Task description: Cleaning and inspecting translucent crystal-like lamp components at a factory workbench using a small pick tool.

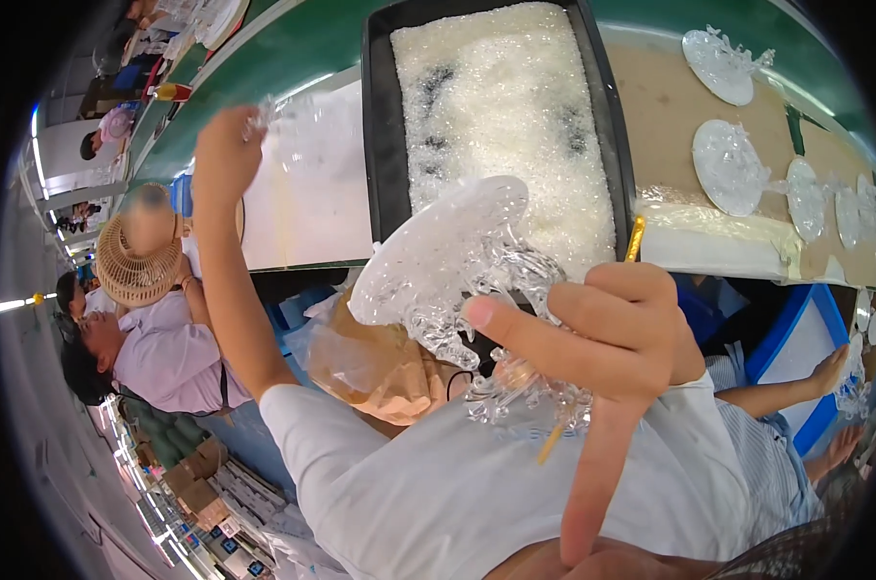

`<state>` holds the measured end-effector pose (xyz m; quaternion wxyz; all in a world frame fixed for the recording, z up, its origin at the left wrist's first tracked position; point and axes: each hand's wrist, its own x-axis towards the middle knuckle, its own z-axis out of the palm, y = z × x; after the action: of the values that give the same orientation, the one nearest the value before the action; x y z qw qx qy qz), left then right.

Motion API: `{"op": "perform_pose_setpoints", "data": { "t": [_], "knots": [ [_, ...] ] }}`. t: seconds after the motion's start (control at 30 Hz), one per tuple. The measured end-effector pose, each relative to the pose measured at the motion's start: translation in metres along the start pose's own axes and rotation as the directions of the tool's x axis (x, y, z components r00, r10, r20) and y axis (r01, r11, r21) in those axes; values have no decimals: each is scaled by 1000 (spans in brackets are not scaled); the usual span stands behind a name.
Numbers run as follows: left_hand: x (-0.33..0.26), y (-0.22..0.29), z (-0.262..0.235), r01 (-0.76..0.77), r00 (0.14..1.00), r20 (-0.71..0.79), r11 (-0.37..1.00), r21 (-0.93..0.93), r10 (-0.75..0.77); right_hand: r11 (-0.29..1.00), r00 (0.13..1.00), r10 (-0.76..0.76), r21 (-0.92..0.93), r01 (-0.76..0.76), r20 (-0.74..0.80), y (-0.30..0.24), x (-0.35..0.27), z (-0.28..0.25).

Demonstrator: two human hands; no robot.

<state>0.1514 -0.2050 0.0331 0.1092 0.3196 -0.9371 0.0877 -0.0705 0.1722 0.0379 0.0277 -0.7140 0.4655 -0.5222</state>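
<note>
In my right hand (621, 338) I hold a clear plastic ornament, with splash-like branches and a round, frosted white base (438, 246). The base is tilted up, in front of the tray's near edge. A thin gold-yellow stick (636, 240) passes through the same hand, its lower end showing below the fingers. My left hand (227, 159) is stretched out to the far left over a white sheet (307, 193). Its fingers are curled beside blurred clear plastic pieces (298, 114); whatever they pinch is too blurred to make out.
A black tray (385, 145) of glittering translucent granules (505, 106) stands straight ahead. Several similar ornaments (732, 166) on white discs lie on cardboard at right. A brown paper bag (380, 367) is below the table edge. Another person (167, 358) sits at left; someone's forearm (781, 394) reaches in at right.
</note>
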Motion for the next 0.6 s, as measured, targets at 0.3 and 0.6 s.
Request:
{"op": "perform_pose_setpoints", "data": {
  "t": [0.3,0.6],
  "knots": [
    [-45,-1,-3,148,989,1,985,-85,-149,998,996,8,61,-3,-84,-12,-11,10],
    [23,137,-57,-149,859,-494,989,8,134,955,979,-182,-254,155,-87,1,-31,32]
  ]
}}
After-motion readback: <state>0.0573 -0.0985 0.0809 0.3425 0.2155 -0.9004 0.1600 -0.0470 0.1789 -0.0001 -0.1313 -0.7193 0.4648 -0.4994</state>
